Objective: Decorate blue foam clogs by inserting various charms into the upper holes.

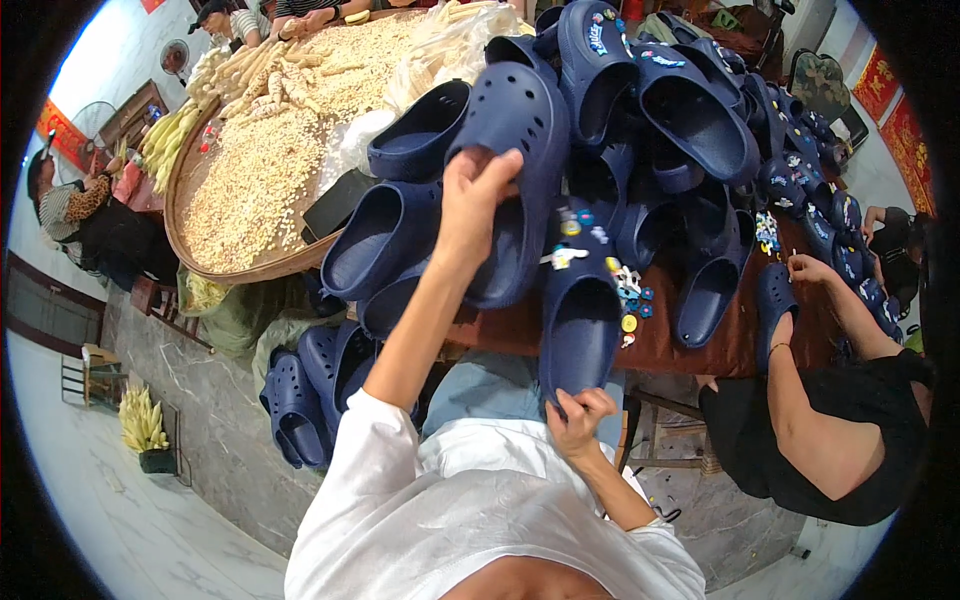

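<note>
My left hand (470, 205) grips a plain navy clog (515, 110) at its opening, with the thumb outside and the fingers partly hidden inside. This clog is raised, toe away from me, its upper dotted with bare holes. Lower and to the right, my right hand (580, 420) pinches the heel of another navy clog (583, 330). Several colourful charms sit on that one's upper, slightly blurred. Loose small charms (632, 292) lie beside it on the reddish-brown table (655, 350).
Navy clogs (700, 110) are heaped across the table, some decorated. A round woven tray (175, 220) of pale kernels stands at the left. On the right, a co-worker's hand (810, 270) is at another clog (775, 300). More clogs (297, 410) hang or lie low left.
</note>
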Motion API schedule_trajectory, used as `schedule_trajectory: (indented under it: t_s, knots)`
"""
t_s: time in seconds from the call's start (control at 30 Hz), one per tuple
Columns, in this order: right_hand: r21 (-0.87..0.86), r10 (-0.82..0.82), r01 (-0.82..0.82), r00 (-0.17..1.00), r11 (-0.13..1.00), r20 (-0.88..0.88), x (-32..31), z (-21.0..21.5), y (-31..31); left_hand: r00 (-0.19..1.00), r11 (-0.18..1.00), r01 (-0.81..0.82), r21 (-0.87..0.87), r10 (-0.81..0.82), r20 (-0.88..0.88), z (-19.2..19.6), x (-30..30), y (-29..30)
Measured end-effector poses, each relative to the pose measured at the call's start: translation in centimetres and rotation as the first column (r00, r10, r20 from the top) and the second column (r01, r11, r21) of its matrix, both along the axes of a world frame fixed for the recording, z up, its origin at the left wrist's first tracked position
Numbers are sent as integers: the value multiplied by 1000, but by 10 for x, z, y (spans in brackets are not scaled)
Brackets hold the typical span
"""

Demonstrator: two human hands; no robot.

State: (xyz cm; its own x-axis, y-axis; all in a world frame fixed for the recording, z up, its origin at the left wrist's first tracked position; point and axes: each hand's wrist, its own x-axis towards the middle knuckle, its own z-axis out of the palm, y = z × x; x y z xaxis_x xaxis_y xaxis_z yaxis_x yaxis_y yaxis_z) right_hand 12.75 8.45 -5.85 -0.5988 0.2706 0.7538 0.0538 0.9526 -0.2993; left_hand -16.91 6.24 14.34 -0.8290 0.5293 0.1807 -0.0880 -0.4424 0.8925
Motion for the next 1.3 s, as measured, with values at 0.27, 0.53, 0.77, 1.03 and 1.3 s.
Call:
schedule_trajectory:
  t_s: [0.27, 0.53, 0.77, 1.03, 1.3]
  knots:
    - [-58, -24, 30, 995, 998, 98, -2, -24, 6, 992, 997, -54, 49, 59, -109, 52, -61, 27]
    - [-187, -25, 65, 978, 980, 209, -3, -27, 6, 999, 989, -30, 144, 25, 37, 30, -202, 82]
    - [-164, -65, 105, 971, 981, 230, -6, -25, 6, 997, 988, 68, -139, -64, 33, 24, -202, 116]
    - [-248, 55, 20, 956, 968, 289, -19, -12, -6, 988, 952, -48, -303, 1, -154, 45, -147, 103]
    - [-353, 44, -8, 994, 936, 95, -16, 8, 10, 802, 905, -375, 199, 424, -420, 15, -37, 51]
